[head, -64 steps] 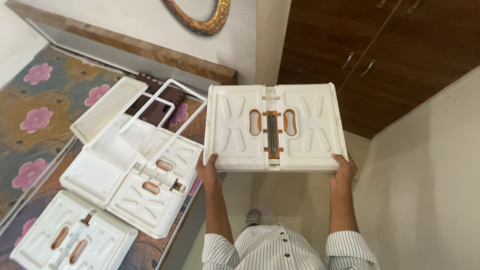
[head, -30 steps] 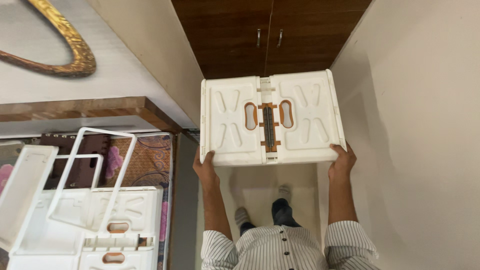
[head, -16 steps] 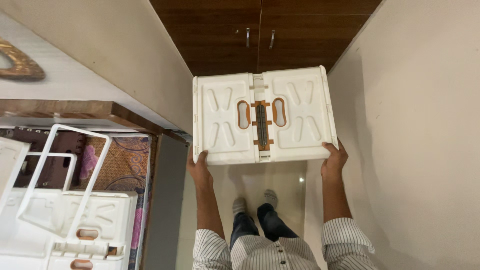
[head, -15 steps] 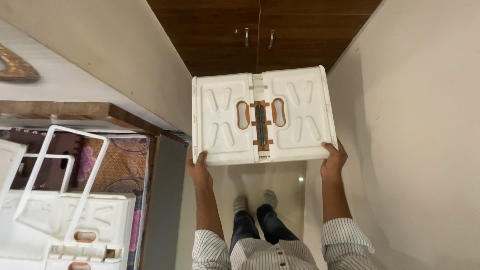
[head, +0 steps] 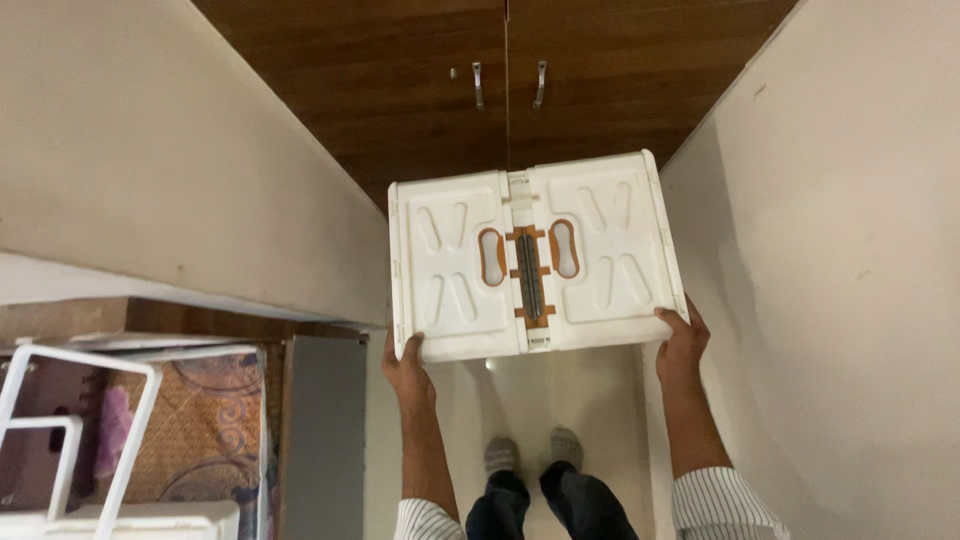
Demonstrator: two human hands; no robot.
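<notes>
Brown wooden cupboard doors (head: 500,90) with two metal handles fill the view at 12 o'clock, cream walls (head: 860,250) flank the narrow passage, and a white wire frame (head: 70,430) sits at 8 o'clock. The white folded plastic crate (head: 535,258) is held up at centre. The left hand (head: 408,365) clasps its lower left corner, the right hand (head: 682,345) its lower right corner, fingers curled round the edges.

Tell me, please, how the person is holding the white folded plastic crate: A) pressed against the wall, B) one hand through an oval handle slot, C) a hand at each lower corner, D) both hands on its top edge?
C: the left hand and right hand each grip a lower corner of the white crate.
</notes>
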